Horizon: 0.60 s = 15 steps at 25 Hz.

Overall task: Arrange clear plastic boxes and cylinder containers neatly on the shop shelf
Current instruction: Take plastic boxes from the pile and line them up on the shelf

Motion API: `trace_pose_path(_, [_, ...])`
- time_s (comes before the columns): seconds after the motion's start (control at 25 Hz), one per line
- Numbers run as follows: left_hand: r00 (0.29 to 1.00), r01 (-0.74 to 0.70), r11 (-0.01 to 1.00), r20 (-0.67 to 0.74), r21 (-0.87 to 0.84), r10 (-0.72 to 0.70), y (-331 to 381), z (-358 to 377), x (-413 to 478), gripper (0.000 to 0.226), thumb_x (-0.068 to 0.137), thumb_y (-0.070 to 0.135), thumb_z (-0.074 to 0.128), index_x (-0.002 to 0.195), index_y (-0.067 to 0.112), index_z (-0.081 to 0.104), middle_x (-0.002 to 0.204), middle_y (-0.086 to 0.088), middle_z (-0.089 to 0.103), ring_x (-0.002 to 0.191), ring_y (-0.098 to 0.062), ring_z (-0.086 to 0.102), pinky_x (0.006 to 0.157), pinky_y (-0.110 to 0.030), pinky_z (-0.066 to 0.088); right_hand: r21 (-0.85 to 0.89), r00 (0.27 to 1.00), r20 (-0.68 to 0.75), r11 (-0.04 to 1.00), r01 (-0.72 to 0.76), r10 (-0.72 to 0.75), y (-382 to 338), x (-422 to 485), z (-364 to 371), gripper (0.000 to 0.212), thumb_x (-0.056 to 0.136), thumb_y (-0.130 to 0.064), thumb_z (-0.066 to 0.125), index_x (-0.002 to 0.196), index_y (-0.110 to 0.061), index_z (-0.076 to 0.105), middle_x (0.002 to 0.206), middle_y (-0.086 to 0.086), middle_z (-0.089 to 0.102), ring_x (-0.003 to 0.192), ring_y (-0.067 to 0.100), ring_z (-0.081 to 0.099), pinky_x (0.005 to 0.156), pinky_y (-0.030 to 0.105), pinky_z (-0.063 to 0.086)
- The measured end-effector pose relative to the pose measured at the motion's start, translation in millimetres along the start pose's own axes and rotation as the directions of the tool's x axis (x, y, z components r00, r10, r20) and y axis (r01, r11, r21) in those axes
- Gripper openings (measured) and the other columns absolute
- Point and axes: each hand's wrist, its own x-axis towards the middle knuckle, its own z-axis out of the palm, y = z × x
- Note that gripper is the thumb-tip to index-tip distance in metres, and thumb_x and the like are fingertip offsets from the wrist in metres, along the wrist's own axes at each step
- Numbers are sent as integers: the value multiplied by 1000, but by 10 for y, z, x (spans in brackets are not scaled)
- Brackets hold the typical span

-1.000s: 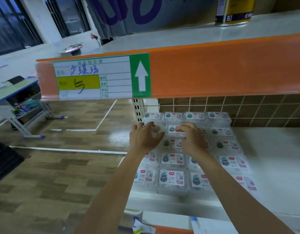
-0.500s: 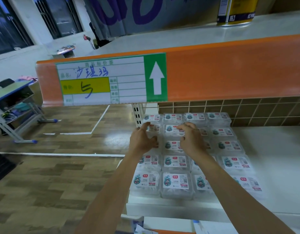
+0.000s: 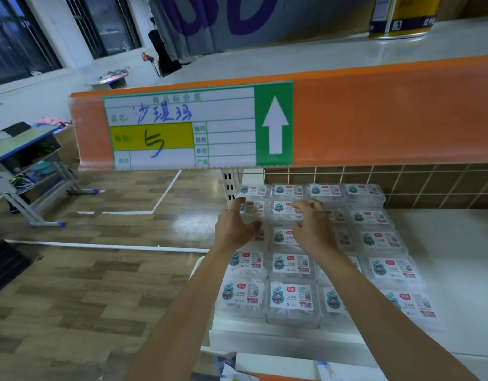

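Several clear plastic boxes point(image 3: 291, 299) with white labels lie in rows on the white lower shelf point(image 3: 443, 270). My left hand point(image 3: 233, 225) spans a box in the left column point(image 3: 252, 208), second row from the back, with the index finger at its far left corner and the thumb at its near edge. My right hand point(image 3: 313, 229) curls over the box in the third column of that row, which it mostly hides. Its fingertips reach the neighbouring box point(image 3: 282, 209). No cylinder containers are on this shelf.
An orange shelf edge point(image 3: 388, 111) with a price label point(image 3: 182, 127) overhangs the boxes. A yellow can point(image 3: 402, 16) stands on the upper shelf. The right part of the lower shelf is bare white. To the left are a wood floor and a blue desk point(image 3: 23, 149).
Both hands stay at the second row of boxes. My left thumb and index finger have spread wider around the left-column box. The view has shifted a little to the left.
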Motion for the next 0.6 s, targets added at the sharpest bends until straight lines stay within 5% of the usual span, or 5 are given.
trace_pose_path(0.6, [1000,-2,1000,-16,4,2,30,50,-40,76,79,37,74,141,19,34,126,-16,53,109,-32,54,85,-36,46,-36,999,-34,999,38,-39,-11,-123,-141,39,86,-1,56,123,-12,58,132,9,48,124,26,40,100,32,36])
